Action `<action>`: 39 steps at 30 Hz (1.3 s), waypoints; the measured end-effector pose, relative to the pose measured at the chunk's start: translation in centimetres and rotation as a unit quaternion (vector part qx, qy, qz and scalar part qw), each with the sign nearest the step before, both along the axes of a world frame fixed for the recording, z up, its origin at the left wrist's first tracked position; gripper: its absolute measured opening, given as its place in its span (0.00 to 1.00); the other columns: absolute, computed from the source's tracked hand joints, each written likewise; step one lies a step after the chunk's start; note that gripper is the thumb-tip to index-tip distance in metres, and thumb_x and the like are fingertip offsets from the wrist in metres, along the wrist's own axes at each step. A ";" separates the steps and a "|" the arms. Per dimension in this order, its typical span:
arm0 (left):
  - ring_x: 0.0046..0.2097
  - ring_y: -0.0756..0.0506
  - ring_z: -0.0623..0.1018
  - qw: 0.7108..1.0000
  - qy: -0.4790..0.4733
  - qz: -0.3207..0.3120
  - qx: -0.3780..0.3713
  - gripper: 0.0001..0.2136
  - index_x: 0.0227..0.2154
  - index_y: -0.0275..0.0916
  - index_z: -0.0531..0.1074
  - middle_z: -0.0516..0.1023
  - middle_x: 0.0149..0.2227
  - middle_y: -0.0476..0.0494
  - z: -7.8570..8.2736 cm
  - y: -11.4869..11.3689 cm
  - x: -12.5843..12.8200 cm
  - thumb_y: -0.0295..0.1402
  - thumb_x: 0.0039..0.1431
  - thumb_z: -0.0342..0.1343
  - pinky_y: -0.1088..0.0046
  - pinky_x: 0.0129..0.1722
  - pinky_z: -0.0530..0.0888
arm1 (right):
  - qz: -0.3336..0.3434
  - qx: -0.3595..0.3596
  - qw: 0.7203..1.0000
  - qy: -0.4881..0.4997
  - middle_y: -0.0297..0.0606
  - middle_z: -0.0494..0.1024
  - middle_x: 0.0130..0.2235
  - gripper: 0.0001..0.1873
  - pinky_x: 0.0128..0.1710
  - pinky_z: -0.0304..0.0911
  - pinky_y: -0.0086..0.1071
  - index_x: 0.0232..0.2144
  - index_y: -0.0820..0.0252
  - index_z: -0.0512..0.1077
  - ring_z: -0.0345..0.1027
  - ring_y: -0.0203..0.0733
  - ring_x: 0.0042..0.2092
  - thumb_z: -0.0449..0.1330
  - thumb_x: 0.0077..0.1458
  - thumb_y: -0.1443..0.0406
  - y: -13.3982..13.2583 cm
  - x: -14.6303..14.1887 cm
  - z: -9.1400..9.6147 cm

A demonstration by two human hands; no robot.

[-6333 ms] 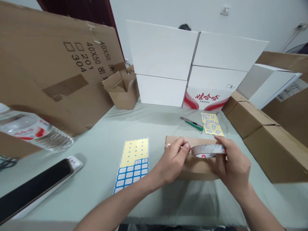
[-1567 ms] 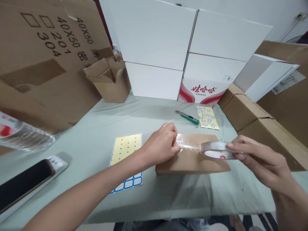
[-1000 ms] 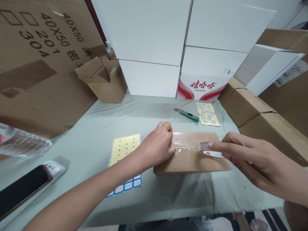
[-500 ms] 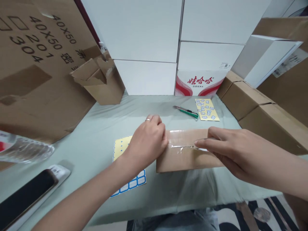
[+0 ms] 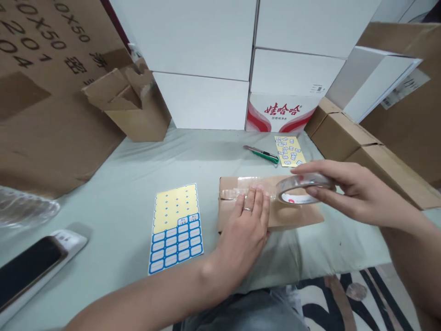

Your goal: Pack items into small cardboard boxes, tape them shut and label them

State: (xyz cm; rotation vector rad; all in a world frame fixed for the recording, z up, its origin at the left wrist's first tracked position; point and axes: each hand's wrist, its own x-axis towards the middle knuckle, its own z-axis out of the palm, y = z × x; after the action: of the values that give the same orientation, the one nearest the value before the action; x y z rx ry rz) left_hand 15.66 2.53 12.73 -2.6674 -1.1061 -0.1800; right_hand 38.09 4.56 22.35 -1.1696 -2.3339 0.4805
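Observation:
A flat brown cardboard parcel point(image 5: 296, 216) lies on the pale green table point(image 5: 138, 184). My left hand point(image 5: 246, 230) rests flat on the parcel's left half, fingers stretched out and pressed on a strip of clear tape point(image 5: 237, 187). My right hand point(image 5: 347, 195) is closed around a roll of clear tape point(image 5: 300, 189), held just above the parcel's right part, the strip still running from the roll to the parcel.
A blue and yellow label sheet point(image 5: 177, 225) lies left of the parcel. A green utility knife point(image 5: 262, 153) and a small yellow sticker sheet point(image 5: 289, 150) lie behind it. White boxes point(image 5: 206, 59) and brown cartons point(image 5: 365, 156) ring the table. A phone point(image 5: 27, 271) and plastic bottle point(image 5: 24, 209) sit far left.
My left hand went from pinching the tape end at the parcel's left edge to lying flat on the tape. My right hand lifted the roll up and to the right.

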 end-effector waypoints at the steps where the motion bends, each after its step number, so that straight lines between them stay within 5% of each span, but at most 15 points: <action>1: 0.66 0.31 0.62 1.000 0.001 0.010 -0.004 0.27 0.63 0.21 0.56 0.59 0.65 0.22 0.1 -0.1 0.3 0.30 0.64 0.44 0.52 0.63 0.65 | -0.011 -0.034 0.998 0.048 0.38 0.79 0.41 0.15 0.32 0.70 0.30 0.51 0.54 0.71 0.74 0.39 0.36 0.59 0.61 0.63 0.1 0.8 -0.6; 5: 0.66 0.28 0.61 0.999 -0.001 0.026 -0.020 0.26 0.63 0.22 0.57 0.59 0.65 0.20 0.1 -0.4 1.0 0.30 0.64 0.44 0.48 0.63 0.65 | -0.021 -0.055 0.982 0.182 0.34 0.79 0.33 0.15 0.29 0.70 0.31 0.51 0.49 0.74 0.73 0.38 0.31 0.59 0.62 0.62 0.4 2.8 -2.8; 9: 0.67 0.27 0.57 0.999 -0.011 0.034 -0.029 0.26 0.65 0.24 0.55 0.54 0.67 0.21 0.2 -0.7 0.9 0.30 0.65 0.43 0.45 0.62 0.64 | 0.042 0.045 0.994 0.093 0.36 0.77 0.35 0.20 0.27 0.64 0.30 0.54 0.46 0.73 0.69 0.36 0.30 0.55 0.63 0.69 0.4 2.3 -2.3; 14: 0.67 0.26 0.57 0.998 -0.007 0.032 -0.062 0.26 0.66 0.31 0.55 0.54 0.67 0.21 0.8 -0.8 0.9 0.29 0.65 0.44 0.44 0.61 0.66 | 0.064 0.075 0.994 -0.048 0.34 0.72 0.31 0.26 0.24 0.59 0.29 0.58 0.44 0.68 0.62 0.34 0.26 0.51 0.63 0.73 -0.3 1.9 0.1; 19: 0.68 0.27 0.54 0.997 -0.008 0.014 -0.075 0.28 0.64 0.23 0.56 0.52 0.67 0.20 1.1 -0.4 1.9 0.33 0.64 0.49 0.46 0.65 0.61 | 0.062 0.090 0.992 -0.058 0.36 0.75 0.36 0.24 0.29 0.63 0.28 0.60 0.50 0.65 0.68 0.35 0.32 0.51 0.64 0.72 -0.8 1.7 -0.6; 23: 0.70 0.30 0.48 0.995 -0.009 -0.024 -0.096 0.32 0.67 0.23 0.47 0.44 0.69 0.24 1.0 0.1 2.6 0.33 0.63 0.48 0.45 0.66 0.58 | 0.022 0.117 0.992 -0.043 0.37 0.78 0.40 0.19 0.30 0.64 0.28 0.56 0.54 0.66 0.70 0.34 0.30 0.54 0.64 0.68 -0.6 1.5 -1.5; 28: 0.71 0.33 0.45 0.990 0.015 -0.029 -0.140 0.37 0.67 0.23 0.44 0.39 0.70 0.27 1.0 0.4 0.1 0.35 0.60 0.52 0.50 0.67 0.56 | 0.040 0.115 0.992 -0.026 0.37 0.79 0.38 0.15 0.31 0.65 0.29 0.52 0.54 0.68 0.73 0.37 0.33 0.54 0.63 0.69 -0.2 2.2 -1.7; 31: 0.70 0.30 0.49 0.988 0.002 -0.002 -0.155 0.46 0.66 0.22 0.46 0.43 0.69 0.23 1.8 0.2 -2.5 0.48 0.55 0.58 0.48 0.67 0.54 | 0.053 0.100 0.993 -0.016 0.37 0.80 0.40 0.16 0.33 0.66 0.30 0.52 0.53 0.67 0.75 0.39 0.37 0.54 0.64 0.70 0.0 2.3 -1.7; 34: 0.69 0.28 0.53 0.983 -0.072 0.027 -0.164 0.48 0.65 0.21 0.52 0.51 0.67 0.20 3.6 0.7 -3.2 0.60 0.55 0.50 0.43 0.66 0.55 | 0.065 0.091 0.994 -0.009 0.36 0.80 0.41 0.16 0.35 0.66 0.31 0.52 0.52 0.67 0.75 0.40 0.39 0.53 0.64 0.69 -0.2 2.0 -1.5; 39: 0.57 0.40 0.74 0.925 -0.276 -0.064 -0.254 0.23 0.58 0.34 0.64 0.74 0.57 0.35 6.2 3.6 0.7 0.40 0.63 0.54 0.62 0.55 0.71 | 0.068 0.029 0.996 0.047 0.37 0.79 0.45 0.18 0.39 0.68 0.32 0.56 0.49 0.66 0.74 0.41 0.44 0.47 0.68 0.63 0.3 2.8 -1.0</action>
State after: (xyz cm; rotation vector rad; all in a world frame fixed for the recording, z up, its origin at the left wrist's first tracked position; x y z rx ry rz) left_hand 16.39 6.16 18.94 -3.2689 -1.2637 -0.8168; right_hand 40.92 4.83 21.31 -0.9456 -2.3388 0.5009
